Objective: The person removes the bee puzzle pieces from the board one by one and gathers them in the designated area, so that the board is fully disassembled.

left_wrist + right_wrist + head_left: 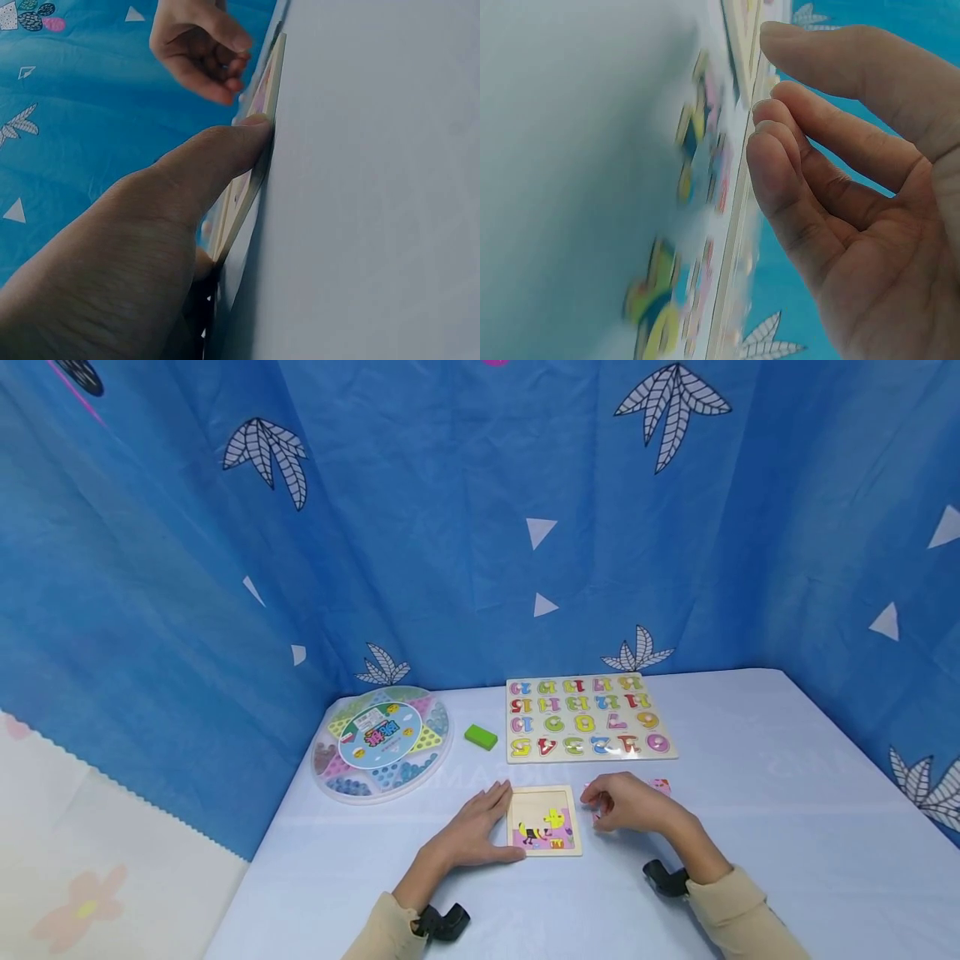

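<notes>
A small square wooden puzzle tray (pixel 540 793) lies in front of me, with several joined jigsaw pieces (pixel 551 831) along its lower part showing a yellow animal and a striped bee. My left hand (pixel 474 831) holds the tray's left side, thumb at the near corner and fingers at the far one. In the left wrist view the thumb (pixel 225 146) lies on its edge. Right of the tray, my right hand (pixel 630 802) hovers by loose puzzle pieces (pixel 701 142), its fingers loosely bent. Between thumb and fingertips is a gap holding nothing in the right wrist view.
Behind the tray lies a wooden number board (pixel 585 718). A green block (pixel 481 737) sits to its left, beside a round game box (pixel 382 743) with marbles. Another pink piece (pixel 661 786) shows past my right hand. A blue curtain (pixel 480 568) backs the white table.
</notes>
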`<state>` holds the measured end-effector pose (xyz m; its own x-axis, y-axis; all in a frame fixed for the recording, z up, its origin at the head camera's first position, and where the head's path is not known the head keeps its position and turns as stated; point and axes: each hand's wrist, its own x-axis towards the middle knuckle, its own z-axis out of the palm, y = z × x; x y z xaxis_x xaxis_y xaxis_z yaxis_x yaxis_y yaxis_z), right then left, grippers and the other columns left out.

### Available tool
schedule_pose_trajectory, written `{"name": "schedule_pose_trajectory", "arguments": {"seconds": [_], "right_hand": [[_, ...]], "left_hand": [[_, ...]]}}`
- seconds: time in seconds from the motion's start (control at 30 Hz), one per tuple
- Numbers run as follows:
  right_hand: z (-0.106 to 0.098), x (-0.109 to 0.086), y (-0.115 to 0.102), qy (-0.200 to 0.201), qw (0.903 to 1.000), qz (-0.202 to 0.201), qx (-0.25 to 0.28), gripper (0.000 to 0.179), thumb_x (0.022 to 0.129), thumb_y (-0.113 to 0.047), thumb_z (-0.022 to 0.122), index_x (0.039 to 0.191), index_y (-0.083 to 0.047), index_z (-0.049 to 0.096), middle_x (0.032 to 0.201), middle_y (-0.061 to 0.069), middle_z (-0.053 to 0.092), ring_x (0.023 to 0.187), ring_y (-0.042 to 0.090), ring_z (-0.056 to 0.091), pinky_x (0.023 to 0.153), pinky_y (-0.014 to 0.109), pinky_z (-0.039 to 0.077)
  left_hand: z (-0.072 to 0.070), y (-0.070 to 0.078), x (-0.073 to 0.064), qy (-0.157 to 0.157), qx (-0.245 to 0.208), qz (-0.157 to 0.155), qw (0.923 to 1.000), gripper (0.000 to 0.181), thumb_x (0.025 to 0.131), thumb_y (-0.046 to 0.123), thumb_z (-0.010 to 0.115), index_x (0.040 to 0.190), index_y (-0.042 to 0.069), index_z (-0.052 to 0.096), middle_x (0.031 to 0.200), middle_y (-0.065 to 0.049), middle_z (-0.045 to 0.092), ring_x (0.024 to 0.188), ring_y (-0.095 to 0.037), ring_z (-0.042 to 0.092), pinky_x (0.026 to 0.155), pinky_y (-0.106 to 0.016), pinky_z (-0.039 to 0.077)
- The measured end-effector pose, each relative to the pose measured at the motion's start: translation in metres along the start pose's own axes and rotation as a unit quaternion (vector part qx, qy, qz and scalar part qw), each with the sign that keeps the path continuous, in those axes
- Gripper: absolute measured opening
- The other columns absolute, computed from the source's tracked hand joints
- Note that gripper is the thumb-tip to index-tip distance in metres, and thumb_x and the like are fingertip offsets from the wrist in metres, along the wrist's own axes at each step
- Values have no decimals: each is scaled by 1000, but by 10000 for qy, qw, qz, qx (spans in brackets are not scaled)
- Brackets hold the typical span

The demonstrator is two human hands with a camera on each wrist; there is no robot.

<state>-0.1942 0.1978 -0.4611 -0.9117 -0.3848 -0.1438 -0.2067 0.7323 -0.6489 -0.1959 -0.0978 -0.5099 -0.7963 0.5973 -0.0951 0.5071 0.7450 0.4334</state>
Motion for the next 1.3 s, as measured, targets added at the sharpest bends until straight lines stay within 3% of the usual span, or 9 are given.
{"name": "schedule_pose_trajectory", "arguments": {"seconds": [0.27, 0.53, 1.3], "right_hand": [[15, 14, -17, -104, 9997, -219, -91, 34, 70, -8, 86, 101, -8, 72, 82, -2, 61, 73, 13, 51, 59, 20, 48], [29, 21, -24, -119, 9998, 13, -185, 29, 72, -11, 85, 98, -11, 72, 80, -2, 58, 75, 13, 50, 62, 21, 46], [29, 21, -32, -119, 9989, 234, -388, 25, 72, -11, 85, 92, -15, 71, 79, -2, 57, 75, 13, 50, 64, 22, 45]], "left_hand": [[0, 0, 1, -13, 8, -34, 10000, 102, 81, 67, 61, 156, 12, 19, 165, -1, 13, 153, -19, 14, 124, -42, 19], [2, 1, 1, -64, -4, -94, 9999, 103, 81, 69, 60, 157, 13, 18, 165, 0, 13, 153, -18, 13, 125, -41, 18], [0, 1, 0, -42, -16, -103, 9999, 103, 81, 68, 61, 156, 12, 20, 165, -1, 14, 153, -20, 14, 124, -44, 19]]}}
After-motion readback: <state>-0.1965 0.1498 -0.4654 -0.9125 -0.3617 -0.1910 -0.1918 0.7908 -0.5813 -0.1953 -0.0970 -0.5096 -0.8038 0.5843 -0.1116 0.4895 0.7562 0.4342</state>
